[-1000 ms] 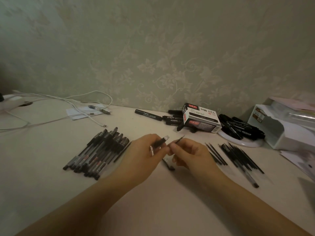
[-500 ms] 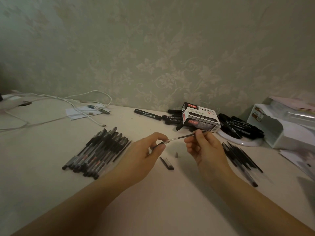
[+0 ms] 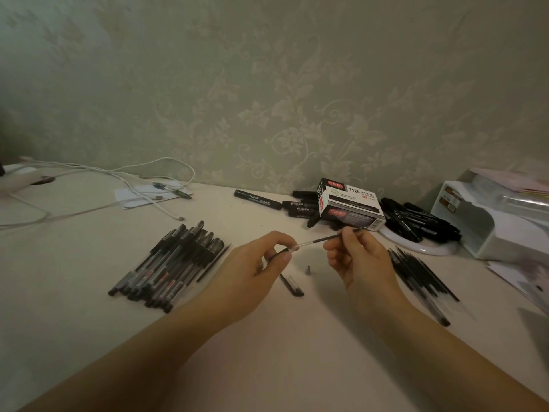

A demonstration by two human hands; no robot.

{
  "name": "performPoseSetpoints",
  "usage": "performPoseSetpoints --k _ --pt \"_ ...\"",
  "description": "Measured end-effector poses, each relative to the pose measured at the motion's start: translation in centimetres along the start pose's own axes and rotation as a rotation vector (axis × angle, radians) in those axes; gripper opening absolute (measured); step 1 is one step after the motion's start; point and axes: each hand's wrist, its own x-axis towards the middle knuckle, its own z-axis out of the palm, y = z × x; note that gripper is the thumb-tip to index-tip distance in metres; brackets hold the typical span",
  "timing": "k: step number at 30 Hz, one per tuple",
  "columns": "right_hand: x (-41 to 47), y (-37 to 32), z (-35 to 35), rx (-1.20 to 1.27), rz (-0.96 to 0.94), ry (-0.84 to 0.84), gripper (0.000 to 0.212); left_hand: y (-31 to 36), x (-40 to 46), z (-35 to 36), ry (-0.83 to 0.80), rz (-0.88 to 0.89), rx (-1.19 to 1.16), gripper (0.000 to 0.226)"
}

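- The pile of finished pens point(image 3: 169, 263) lies on the table point(image 3: 89, 337) to the left, well apart from the work. Keep the left elbow in so the forearm does not sweep them.
- The left hand point(image 3: 252, 281) pinches the pen barrel point(image 3: 279, 255) between thumb and forefinger, just behind its clear open mouth, with the other fingers curled under. A grip this near the mouth is good because it steadies the opening. It should stay light so the thin tube is not squeezed out of round.
- The cap point(image 3: 292, 285) lies on the table just near of the left thumb, and the small tip cone point(image 3: 308, 269) stands between the two hands. Both are within reach. I judge the cone the likeliest piece to roll away if a wrist brushes it.
- The refill point(image 3: 322, 240) spans the gap in the air above the table. Its left end is at the barrel mouth and its right end rises toward the far right. Whether it is going in or coming out cannot be told. Either way, it should run in line with the barrel, since a bend at the mouth would make it bind.
- The right hand point(image 3: 359, 263) holds the refill toward its right end, with thumb and fingertips closed narrowly on it. Holding it nearer the mouth would cut the flex.
- The loose refills point(image 3: 421, 275) lie to the right, beside that forearm. Lift the wrist clear of them.
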Motion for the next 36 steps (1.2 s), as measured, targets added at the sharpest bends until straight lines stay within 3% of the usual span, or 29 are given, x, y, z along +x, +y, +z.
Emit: performPoseSetpoints --k 5,12,19,24,30,33,36 --pt "-0.2 -0.2 0.1 -0.157 -0.102 -0.087 0.020 -0.1 -0.1 0.0 -0.008 0.015 0.042 0.016" --pt "-1.5 0.2 1.0 -0.644 -0.254 -0.320 0.008 0.0 0.0 0.2 0.007 0.011 -0.031 0.015" --pt "-0.9 0.8 -0.1 -0.892 -0.365 -0.133 0.012 -0.5 0.1 -0.1 0.014 0.006 0.009 0.017" --pt "-0.5 1.4 -0.7 -1.115 -0.359 -0.172 0.018 -0.6 0.1 -0.1 0.005 0.005 0.044 0.020" --pt "-0.2 1.8 -0.9 -1.108 -0.364 -0.213 0.002 -1.1 0.0 -0.1 -0.015 0.014 0.130 0.019" --pt "0.0 1.4 -0.7 -0.753 -0.257 -0.173 0.006 -1.4 0.0 -0.1 -0.044 0.010 0.186 0.017" --pt "-0.2 0.9 -0.2 -0.481 -0.189 -0.245 0.009 -1.3 0.0 0.0 -0.072 0.018 0.174 0.016"
